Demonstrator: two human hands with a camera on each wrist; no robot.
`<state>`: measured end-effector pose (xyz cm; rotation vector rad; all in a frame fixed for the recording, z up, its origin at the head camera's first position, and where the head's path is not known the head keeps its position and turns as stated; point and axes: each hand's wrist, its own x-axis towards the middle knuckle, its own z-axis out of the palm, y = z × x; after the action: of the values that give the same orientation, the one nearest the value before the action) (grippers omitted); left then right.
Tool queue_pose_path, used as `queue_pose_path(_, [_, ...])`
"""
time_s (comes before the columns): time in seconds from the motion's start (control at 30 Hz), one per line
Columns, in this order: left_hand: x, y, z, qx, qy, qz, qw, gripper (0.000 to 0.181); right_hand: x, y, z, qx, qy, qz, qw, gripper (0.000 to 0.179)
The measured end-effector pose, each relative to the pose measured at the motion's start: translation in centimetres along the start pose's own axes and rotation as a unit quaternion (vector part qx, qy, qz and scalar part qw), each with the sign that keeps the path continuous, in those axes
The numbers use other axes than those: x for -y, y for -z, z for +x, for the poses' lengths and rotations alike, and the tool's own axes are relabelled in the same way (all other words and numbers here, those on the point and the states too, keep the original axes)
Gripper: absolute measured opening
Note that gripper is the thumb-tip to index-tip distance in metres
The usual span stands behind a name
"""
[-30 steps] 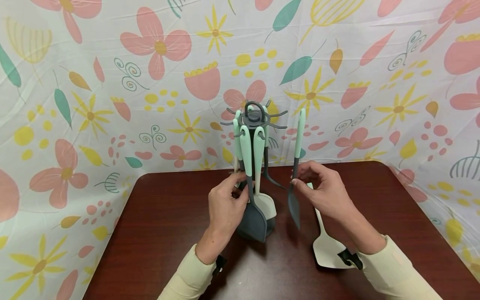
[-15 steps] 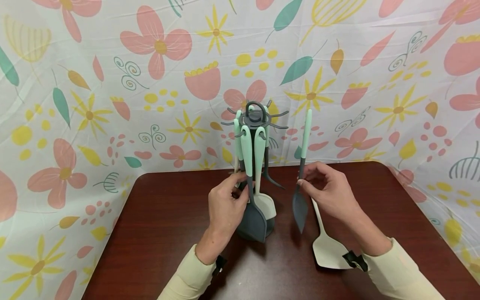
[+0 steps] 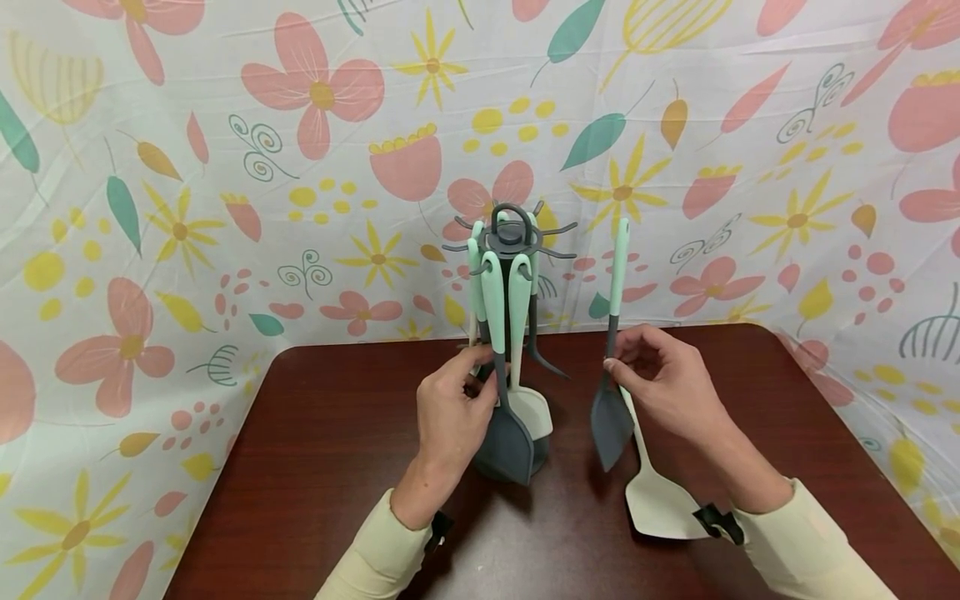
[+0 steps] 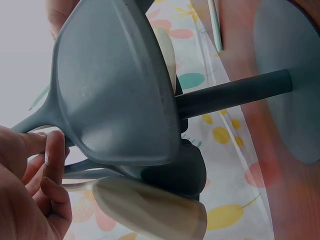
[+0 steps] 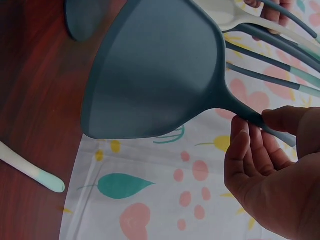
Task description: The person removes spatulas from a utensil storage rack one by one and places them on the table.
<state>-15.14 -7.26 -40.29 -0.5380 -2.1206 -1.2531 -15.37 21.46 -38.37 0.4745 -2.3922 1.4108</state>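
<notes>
My right hand [image 3: 671,379] pinches the neck of a dark grey spatula [image 3: 611,425] with a mint handle, held upright above the table, right of the utensil stand [image 3: 513,237]. Its broad head [image 5: 155,70] fills the middle of the right wrist view. My left hand [image 3: 457,408] holds the neck of another dark grey spatula [image 3: 510,442], which hangs by its mint handle on the stand's front. That spatula's head [image 4: 115,90] hides part of the stand in the left wrist view. A cream turner [image 3: 663,504] lies on the table below my right forearm, its handle partly hidden.
Several more utensils hang around the stand, among them a cream one [image 3: 531,408] and a dark one [image 3: 543,362] at the back. The stand's round base [image 4: 285,115] sits on the dark wooden table [image 3: 337,442]. A flowered cloth [image 3: 337,167] hangs behind.
My right hand has moved slightly right with its spatula, away from the stand, and the spatula has turned so more of its face shows. My left hand has stayed in place.
</notes>
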Motion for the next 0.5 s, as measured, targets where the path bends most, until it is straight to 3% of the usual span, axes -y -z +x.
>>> queue_pose_path(0.5, [-0.05,-0.03,0.01,-0.003,-0.005,0.003,1.0000,0.017,-1.00,0.96,-0.61,-0.001,-0.019,-0.039,0.9991,0.016])
